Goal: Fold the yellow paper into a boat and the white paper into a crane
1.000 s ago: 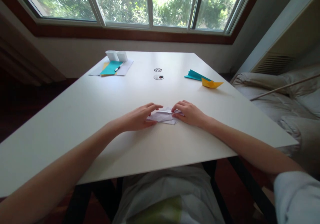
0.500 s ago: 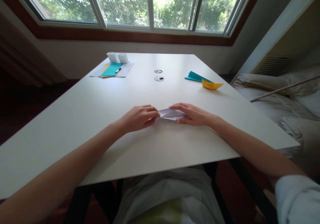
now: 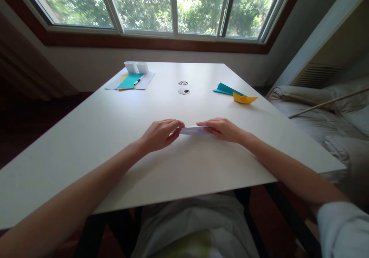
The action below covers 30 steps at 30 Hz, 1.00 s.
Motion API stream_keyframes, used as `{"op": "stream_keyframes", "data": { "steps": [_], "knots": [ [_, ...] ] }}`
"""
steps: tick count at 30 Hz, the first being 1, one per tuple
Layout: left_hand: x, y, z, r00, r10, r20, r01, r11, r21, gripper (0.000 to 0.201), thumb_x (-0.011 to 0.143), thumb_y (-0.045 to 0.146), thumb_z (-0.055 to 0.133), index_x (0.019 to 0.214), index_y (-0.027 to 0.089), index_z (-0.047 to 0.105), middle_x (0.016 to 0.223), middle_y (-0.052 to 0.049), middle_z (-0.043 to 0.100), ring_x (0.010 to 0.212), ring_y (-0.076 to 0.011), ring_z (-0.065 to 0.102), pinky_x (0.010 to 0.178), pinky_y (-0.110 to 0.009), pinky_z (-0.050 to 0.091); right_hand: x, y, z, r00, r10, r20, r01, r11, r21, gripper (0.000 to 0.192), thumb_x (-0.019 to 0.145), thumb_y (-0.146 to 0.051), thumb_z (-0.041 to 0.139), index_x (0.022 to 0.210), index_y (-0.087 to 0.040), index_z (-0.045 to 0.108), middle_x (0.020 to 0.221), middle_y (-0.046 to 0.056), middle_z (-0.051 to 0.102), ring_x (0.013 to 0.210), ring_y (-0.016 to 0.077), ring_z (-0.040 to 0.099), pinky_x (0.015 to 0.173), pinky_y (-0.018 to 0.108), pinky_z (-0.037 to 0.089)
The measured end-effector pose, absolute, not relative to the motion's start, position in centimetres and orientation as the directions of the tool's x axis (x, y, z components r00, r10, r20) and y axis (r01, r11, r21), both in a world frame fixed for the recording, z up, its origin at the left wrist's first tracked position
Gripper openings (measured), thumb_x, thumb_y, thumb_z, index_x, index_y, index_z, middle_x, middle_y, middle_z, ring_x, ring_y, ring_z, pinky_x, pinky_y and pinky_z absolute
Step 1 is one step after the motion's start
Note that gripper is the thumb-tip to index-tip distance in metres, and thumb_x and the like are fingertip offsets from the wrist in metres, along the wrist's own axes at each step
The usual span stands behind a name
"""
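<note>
**Both hands pinch a folded white paper**

The folded white paper [image 3: 192, 130] lies flat near the middle of the white table [image 3: 100, 135]. Left hand [image 3: 160, 134] and right hand [image 3: 223, 129] each close fingertips on one end. Even pressure from both sides should keep the creases aligned. Forearms stretch forward, wrists low, palms down.

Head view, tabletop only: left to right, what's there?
Teal sheet with pen → two white boxes → left hand → table's round holes → folded white paper → right hand → teal folded paper → yellow paper boat.
</note>
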<state>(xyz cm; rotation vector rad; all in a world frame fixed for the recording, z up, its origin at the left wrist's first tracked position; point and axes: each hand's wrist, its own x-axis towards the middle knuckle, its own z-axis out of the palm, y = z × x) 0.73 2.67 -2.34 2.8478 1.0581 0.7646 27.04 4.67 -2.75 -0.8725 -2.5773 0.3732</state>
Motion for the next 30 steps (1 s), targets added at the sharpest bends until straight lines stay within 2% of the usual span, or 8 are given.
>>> {"op": "stream_keyframes", "data": {
  "steps": [3,6,10,14,17,21,24,30],
  "knots": [
    [1.1,2.4,-2.2,0.586,0.684,0.433,0.621,-0.723,0.302,0.018,0.085,0.028,0.047,0.094,0.017,0.058,0.078,-0.002,0.065,0.061,-0.0104,0.057,0.060,-0.022,0.044,26.9,4.6,-2.2,-0.672,0.700,0.242,0.522,0.679,-0.515,0.027,0.089,-0.030,0.043,0.106,-0.019,0.061,0.086,0.003,0.067,0.071,0.0136,0.057,0.066,0.024,0.043],
    [1.4,2.5,-2.2,0.498,0.793,0.351,0.578,-0.606,0.547,0.019,0.083,0.034,0.052,0.088,0.016,0.059,0.067,0.000,0.062,0.056,-0.0104,0.056,0.055,-0.021,0.045,26.7,4.6,-1.6,-0.618,0.772,0.147,0.519,0.541,-0.662,0.026,0.086,-0.037,0.047,0.090,-0.016,0.062,0.069,-0.001,0.058,0.060,0.0107,0.049,0.054,0.022,0.037],
    [1.5,3.2,-2.6,0.472,0.867,0.157,0.485,-0.405,0.775,0.028,0.080,0.040,0.056,0.090,0.014,0.058,0.067,-0.002,0.064,0.055,-0.0119,0.059,0.052,-0.023,0.048,26.6,4.9,-1.5,-0.652,0.756,-0.063,0.483,0.349,-0.803,0.033,0.082,-0.042,0.050,0.096,-0.015,0.061,0.073,0.000,0.057,0.062,0.0108,0.049,0.052,0.021,0.036],
    [1.3,3.4,-2.7,0.458,0.824,0.334,0.612,-0.565,0.553,0.021,0.081,0.035,0.055,0.087,0.016,0.062,0.079,-0.005,0.067,0.073,-0.0164,0.061,0.063,-0.028,0.049,26.4,5.1,-1.7,-0.651,0.742,-0.160,0.562,0.329,-0.759,0.030,0.078,-0.041,0.052,0.087,-0.014,0.063,0.065,-0.002,0.053,0.056,0.0096,0.044,0.048,0.021,0.031],
    [1.3,3.0,-2.2,0.608,0.630,0.484,0.596,-0.764,0.246,0.017,0.085,0.029,0.051,0.088,0.019,0.064,0.092,-0.006,0.066,0.090,-0.0188,0.057,0.080,-0.034,0.046,26.2,5.1,-1.5,-0.628,0.755,-0.188,0.626,0.347,-0.698,0.027,0.076,-0.040,0.053,0.080,-0.015,0.063,0.063,-0.002,0.052,0.056,0.0098,0.043,0.048,0.022,0.030],
    [1.8,2.2,-2.1,0.814,0.447,0.371,0.482,-0.876,-0.004,0.019,0.088,0.027,0.047,0.092,0.022,0.065,0.102,-0.006,0.065,0.098,-0.0196,0.053,0.085,-0.034,0.043,26.2,5.2,-1.5,-0.626,0.758,-0.182,0.670,0.404,-0.623,0.027,0.076,-0.041,0.053,0.075,-0.016,0.063,0.064,-0.001,0.055,0.059,0.0114,0.046,0.051,0.023,0.032],
    [2.2,2.1,-2.7,0.867,0.402,0.295,0.437,-0.898,-0.060,0.022,0.089,0.025,0.044,0.098,0.023,0.064,0.111,-0.006,0.063,0.105,-0.0203,0.052,0.088,-0.035,0.042,26.3,5.3,-1.8,-0.629,0.767,-0.126,0.684,0.470,-0.558,0.030,0.075,-0.045,0.054,0.074,-0.017,0.064,0.068,0.000,0.059,0.063,0.0126,0.049,0.054,0.024,0.033],
    [2.5,2.5,-3.6,0.887,0.389,0.249,0.400,-0.916,0.004,0.026,0.090,0.020,0.040,0.105,0.021,0.062,0.116,-0.005,0.063,0.114,-0.0206,0.049,0.091,-0.034,0.044,26.4,5.4,-2.2,-0.570,0.820,-0.047,0.720,0.472,-0.508,0.024,0.076,-0.040,0.058,0.082,-0.018,0.065,0.074,0.001,0.063,0.066,0.0121,0.052,0.058,0.023,0.037]
  ]
}}
